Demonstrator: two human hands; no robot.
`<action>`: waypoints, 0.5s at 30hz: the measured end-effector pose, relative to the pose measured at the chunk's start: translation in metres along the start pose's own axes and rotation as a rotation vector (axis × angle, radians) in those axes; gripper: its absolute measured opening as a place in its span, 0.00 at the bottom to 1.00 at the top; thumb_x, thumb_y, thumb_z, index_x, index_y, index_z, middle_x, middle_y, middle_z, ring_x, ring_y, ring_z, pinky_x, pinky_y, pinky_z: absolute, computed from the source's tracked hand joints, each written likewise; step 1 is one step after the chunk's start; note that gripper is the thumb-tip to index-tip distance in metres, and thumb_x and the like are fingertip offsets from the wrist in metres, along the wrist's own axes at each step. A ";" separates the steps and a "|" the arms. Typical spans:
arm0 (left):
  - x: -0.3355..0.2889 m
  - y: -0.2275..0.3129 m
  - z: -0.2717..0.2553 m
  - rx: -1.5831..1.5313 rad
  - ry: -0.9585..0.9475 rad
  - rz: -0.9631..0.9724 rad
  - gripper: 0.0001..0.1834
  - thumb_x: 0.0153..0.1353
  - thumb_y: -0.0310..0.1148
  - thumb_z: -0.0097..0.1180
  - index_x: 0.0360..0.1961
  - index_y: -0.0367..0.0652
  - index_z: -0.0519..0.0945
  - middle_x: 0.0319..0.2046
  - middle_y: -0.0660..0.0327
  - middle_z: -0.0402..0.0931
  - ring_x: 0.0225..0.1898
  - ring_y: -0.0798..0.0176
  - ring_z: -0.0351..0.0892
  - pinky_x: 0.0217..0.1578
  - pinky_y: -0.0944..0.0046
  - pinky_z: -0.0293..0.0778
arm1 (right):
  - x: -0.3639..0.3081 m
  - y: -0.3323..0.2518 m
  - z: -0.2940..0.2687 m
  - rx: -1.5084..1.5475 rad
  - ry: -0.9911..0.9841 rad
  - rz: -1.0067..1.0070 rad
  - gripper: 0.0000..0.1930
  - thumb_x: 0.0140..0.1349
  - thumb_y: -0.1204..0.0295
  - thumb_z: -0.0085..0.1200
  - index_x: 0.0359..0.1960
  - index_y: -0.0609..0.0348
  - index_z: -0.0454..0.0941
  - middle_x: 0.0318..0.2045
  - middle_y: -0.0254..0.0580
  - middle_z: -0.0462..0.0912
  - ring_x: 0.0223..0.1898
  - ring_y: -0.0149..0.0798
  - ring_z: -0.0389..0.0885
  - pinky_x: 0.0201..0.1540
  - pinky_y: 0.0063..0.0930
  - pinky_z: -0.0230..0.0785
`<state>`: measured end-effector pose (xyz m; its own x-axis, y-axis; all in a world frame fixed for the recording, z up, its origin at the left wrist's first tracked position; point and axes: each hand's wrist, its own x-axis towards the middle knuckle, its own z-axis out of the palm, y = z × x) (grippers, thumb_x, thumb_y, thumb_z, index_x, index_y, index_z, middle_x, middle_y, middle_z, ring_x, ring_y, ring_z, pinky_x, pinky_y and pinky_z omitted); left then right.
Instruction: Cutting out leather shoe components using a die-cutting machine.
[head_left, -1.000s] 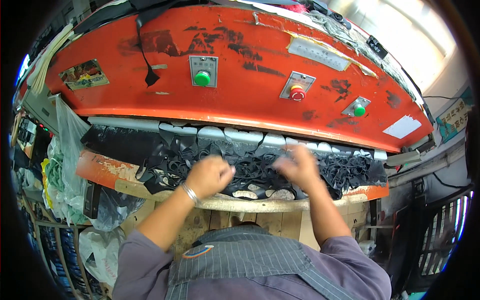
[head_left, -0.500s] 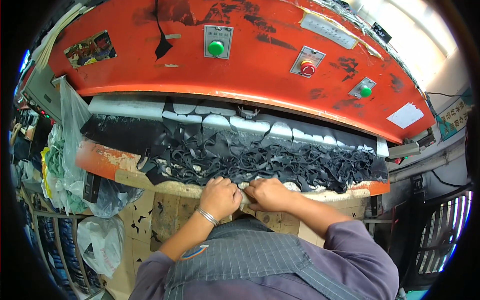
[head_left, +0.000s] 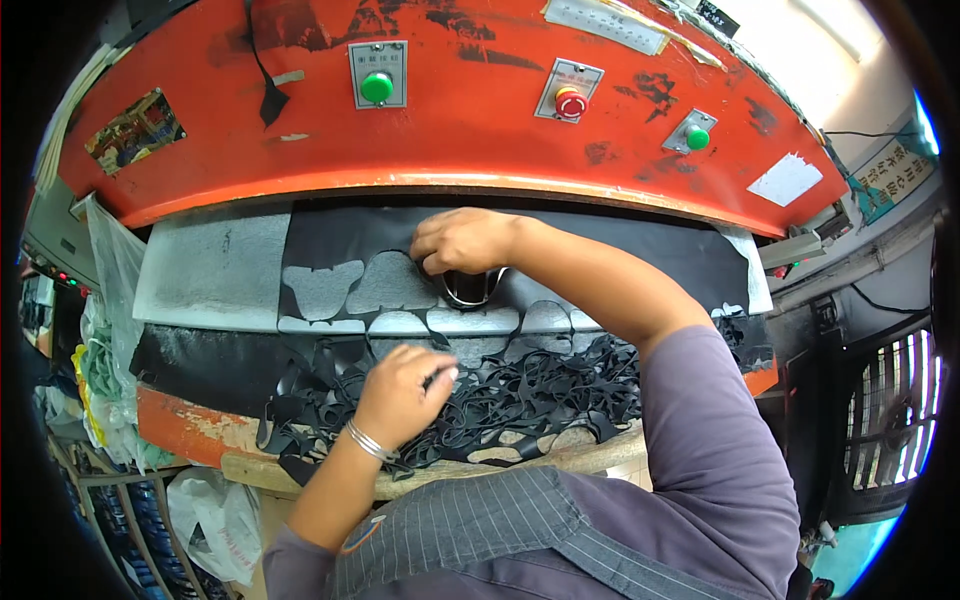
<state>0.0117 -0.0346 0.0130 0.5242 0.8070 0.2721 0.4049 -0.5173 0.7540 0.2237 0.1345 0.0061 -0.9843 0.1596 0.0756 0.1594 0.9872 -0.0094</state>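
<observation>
My right hand [head_left: 465, 243] reaches out over a black sheet [head_left: 620, 250], possibly leather, its fingers closed at the far edge of a metal cutting die [head_left: 472, 290]. The hand partly hides the die. Rounded cut-outs left of it show the pale board [head_left: 210, 265] beneath. Nearer to me, my left hand [head_left: 402, 395] hovers over a heap of black offcuts [head_left: 540, 390]. Its thumb and fingers are curled together, with something dark between them that is too small to make out.
An orange press [head_left: 450, 150] spans the far side, bearing green buttons [head_left: 377, 88] and a red stop knob [head_left: 571, 102]. A worn wooden edge [head_left: 420, 482] runs before me. Plastic bags [head_left: 210, 520] are on the left.
Both hands have left the near edge. The right reached forward to the cutting die, the left rose over the offcuts. More of the board and sheet now shows in front of the press.
</observation>
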 end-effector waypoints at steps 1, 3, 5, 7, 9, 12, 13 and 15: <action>0.005 -0.006 0.001 0.011 0.032 -0.004 0.07 0.54 0.30 0.61 0.34 0.39 0.83 0.29 0.55 0.80 0.35 0.52 0.78 0.38 0.59 0.74 | -0.006 -0.010 -0.023 -0.087 0.035 0.096 0.06 0.51 0.68 0.54 0.28 0.52 0.81 0.42 0.34 0.78 0.52 0.41 0.73 0.47 0.35 0.71; 0.024 -0.013 0.006 0.030 0.051 0.041 0.10 0.53 0.30 0.61 0.37 0.39 0.82 0.32 0.55 0.80 0.38 0.51 0.78 0.41 0.58 0.73 | -0.042 -0.022 -0.047 -0.248 0.130 0.352 0.05 0.50 0.67 0.55 0.26 0.54 0.78 0.33 0.35 0.77 0.45 0.41 0.76 0.42 0.36 0.73; 0.039 -0.024 0.019 0.013 0.066 0.065 0.12 0.52 0.30 0.61 0.39 0.40 0.82 0.33 0.54 0.80 0.39 0.51 0.78 0.42 0.58 0.73 | -0.081 -0.035 -0.048 -0.263 0.248 0.694 0.07 0.52 0.67 0.56 0.25 0.55 0.76 0.29 0.38 0.75 0.41 0.44 0.76 0.38 0.39 0.73; 0.055 -0.033 0.037 0.057 0.054 0.044 0.21 0.51 0.31 0.63 0.48 0.41 0.78 0.39 0.55 0.80 0.44 0.52 0.77 0.48 0.57 0.70 | -0.119 -0.052 -0.033 -0.122 0.306 1.055 0.08 0.55 0.66 0.57 0.26 0.57 0.76 0.29 0.44 0.75 0.38 0.49 0.76 0.37 0.42 0.72; 0.064 -0.042 0.060 0.089 0.073 0.047 0.25 0.50 0.32 0.63 0.52 0.41 0.75 0.42 0.55 0.79 0.47 0.52 0.76 0.51 0.56 0.68 | -0.149 -0.071 0.000 0.022 0.397 1.271 0.10 0.57 0.65 0.57 0.28 0.60 0.78 0.30 0.49 0.77 0.37 0.54 0.77 0.38 0.44 0.71; 0.071 -0.056 0.090 0.122 0.066 0.019 0.34 0.50 0.34 0.65 0.59 0.40 0.70 0.48 0.57 0.78 0.52 0.54 0.74 0.56 0.56 0.65 | -0.152 -0.103 0.041 0.115 0.568 1.454 0.10 0.57 0.67 0.58 0.29 0.63 0.80 0.30 0.53 0.79 0.37 0.56 0.78 0.41 0.44 0.71; 0.073 -0.056 0.097 0.164 0.088 0.030 0.35 0.49 0.36 0.66 0.59 0.40 0.70 0.48 0.57 0.78 0.52 0.54 0.74 0.57 0.56 0.64 | -0.150 -0.111 0.047 0.181 0.599 1.532 0.12 0.56 0.67 0.59 0.37 0.62 0.80 0.35 0.52 0.81 0.40 0.53 0.79 0.45 0.40 0.71; 0.073 -0.060 0.106 0.202 0.114 0.031 0.35 0.49 0.37 0.66 0.59 0.39 0.70 0.48 0.57 0.78 0.52 0.54 0.74 0.58 0.55 0.64 | -0.157 -0.124 0.049 0.269 0.686 1.476 0.16 0.55 0.66 0.61 0.43 0.60 0.79 0.39 0.51 0.80 0.44 0.52 0.78 0.48 0.38 0.70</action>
<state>0.1054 0.0251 -0.0755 0.4553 0.8106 0.3681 0.5371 -0.5799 0.6125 0.3545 -0.0125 -0.0532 0.2225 0.9439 0.2441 0.7802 -0.0223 -0.6251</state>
